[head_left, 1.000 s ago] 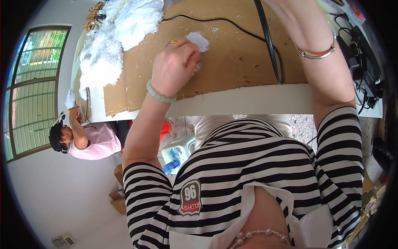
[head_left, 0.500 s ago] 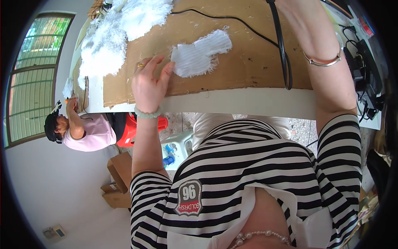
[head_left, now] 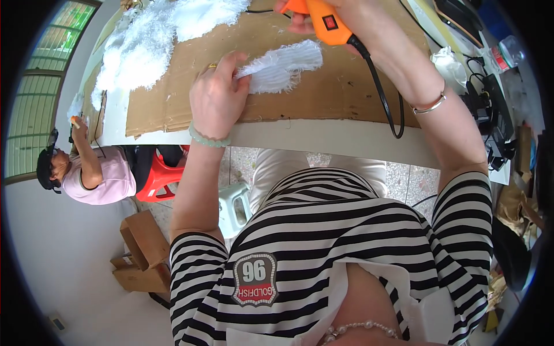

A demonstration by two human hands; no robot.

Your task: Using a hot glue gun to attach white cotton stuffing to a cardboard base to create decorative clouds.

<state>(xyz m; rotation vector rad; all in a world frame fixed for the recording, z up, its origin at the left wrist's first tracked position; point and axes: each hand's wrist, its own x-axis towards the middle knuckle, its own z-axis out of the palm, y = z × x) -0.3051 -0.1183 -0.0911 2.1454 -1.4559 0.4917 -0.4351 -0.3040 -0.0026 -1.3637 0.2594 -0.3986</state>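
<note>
Pinching a frayed white fabric piece (head_left: 284, 68) over the cardboard sheet (head_left: 323, 108) is the left hand (head_left: 218, 95); the right hand (head_left: 351, 14) grips an orange corded tool (head_left: 326, 24).

White tabletop (head_left: 340, 136): brown cardboard sheet (head_left: 323, 104) is lying short of the near edge; white fluffy heap (head_left: 135, 55) is spreading toward the left edge; crumpled wad (head_left: 449, 66) and clear bottle (head_left: 512, 52) are resting toward the right edge; black electrical gear (head_left: 497, 118) is crowding the near right corner
</note>
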